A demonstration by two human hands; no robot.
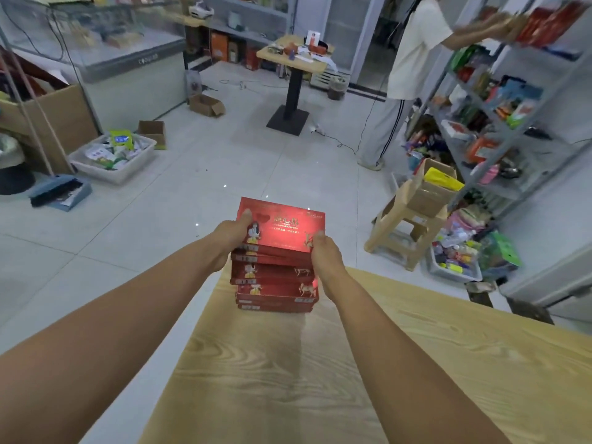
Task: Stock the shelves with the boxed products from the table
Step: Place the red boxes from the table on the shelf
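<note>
A stack of several flat red boxes (278,280) stands at the far corner of the wooden table (416,363). My left hand (229,240) grips the left side of the upper boxes, thumb on the top red box (282,227). My right hand (326,254) grips the right side, thumb on the top box's near right corner. The grey metal shelves (499,123) stand to the right, holding mixed goods, with red boxes (551,24) on the top level.
Another person (413,59) stands at the shelves, reaching to the top level. A plastic stool (403,232) with a cardboard box, and a bin of goods (455,261), sit between table and shelves. A small pedestal table (294,56), floor boxes and a white bin (112,158) lie farther off.
</note>
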